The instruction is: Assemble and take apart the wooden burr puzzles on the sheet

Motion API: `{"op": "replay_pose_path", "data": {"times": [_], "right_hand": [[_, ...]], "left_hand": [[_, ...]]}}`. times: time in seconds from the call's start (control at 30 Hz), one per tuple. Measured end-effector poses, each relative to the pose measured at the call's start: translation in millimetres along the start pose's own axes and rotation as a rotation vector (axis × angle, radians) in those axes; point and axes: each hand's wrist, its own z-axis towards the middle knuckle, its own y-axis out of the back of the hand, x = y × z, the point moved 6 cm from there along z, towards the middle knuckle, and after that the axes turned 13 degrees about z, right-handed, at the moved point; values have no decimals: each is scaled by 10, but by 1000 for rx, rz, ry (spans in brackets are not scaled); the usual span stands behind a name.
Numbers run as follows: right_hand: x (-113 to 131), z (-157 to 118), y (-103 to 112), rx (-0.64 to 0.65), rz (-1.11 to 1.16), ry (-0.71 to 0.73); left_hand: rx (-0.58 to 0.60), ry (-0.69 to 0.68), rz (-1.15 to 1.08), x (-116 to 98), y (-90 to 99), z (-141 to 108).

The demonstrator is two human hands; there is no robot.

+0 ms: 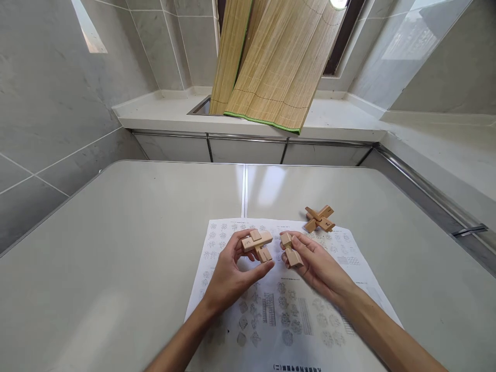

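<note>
My left hand [236, 271] is closed on a few joined wooden puzzle pieces [258, 243], crossed over one another, thumb below and fingers behind. In my right hand [315, 261] a notched wooden puzzle piece [292, 253] is pinched between thumb and fingers. A small gap separates the two held parts. Both hands are above a printed instruction sheet [271, 330] covered with small diagrams, upside down from here. Beyond my right hand, a cross-shaped stack of wooden pieces [319, 219] rests at the sheet's far right edge, with numbers marked on it.
The sheet lies on a pale table [116, 232] with a seam down its far half. Behind the table is a white ledge [155, 116], where a bamboo blind [279, 67] hangs down. Grey tiled walls [58, 93] stand at the sides.
</note>
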Motion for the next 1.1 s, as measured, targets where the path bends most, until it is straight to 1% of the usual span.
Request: {"op": "replay_pose_path", "data": {"times": [0.13, 0.37, 0.5, 0.67, 0.9, 1.1], "right_hand": [[-53, 10, 38, -8, -1, -61], [-1, -33, -69, 67, -4, -64], [0, -46, -81, 127, -51, -56], [-27, -48, -72, 155, -82, -85], [-10, -102, -229, 296, -114, -109], [-48, -117, -259, 346, -117, -139]], "left_hand": [[12, -7, 16, 8, -13, 1], [5, -25, 33, 21, -24, 11], [-9, -52, 75, 4, -18, 8], [-34, -131, 170, -53, -13, -8], [12, -263, 287, -126, -63, -40], [25, -343, 334, -193, -82, -57]]}}
